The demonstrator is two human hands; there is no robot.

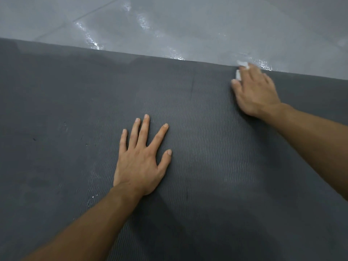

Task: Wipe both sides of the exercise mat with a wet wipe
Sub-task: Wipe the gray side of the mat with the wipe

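Left hand [140, 162], nearest me: fingers [145, 129] straight and spread, all 5 flat on the exercise mat [207, 138], palm down. It held nothing and only pressed the mat down. Right hand [256, 93], farther out at the mat's far edge: fingers bent over a bunched wet wipe [238, 75], with white showing between and beyond the fingertips. The hand was motion-blurred, so the exact grip was uncertain.

The mat lay flat on the grey floor [188, 21]. It was dark grey, filled most of the view, and had its wavy ribbed face up. Judged: light, soft foam, floppy, grippy on the ribbed face. It would likely creep or ruck under the wipe unless pinned, hence the flat left palm. For turning it over, I judged the far edge or a corner the best hold, pinched and peeled over rather than lifted whole.

Not determinable:
- the underside of the mat
- both mat ends, cut off left and right
- most of the wipe, hidden under my fingers
- which areas had been wiped

Shiny wet streaks [94, 42] lay on the floor beyond the far edge.
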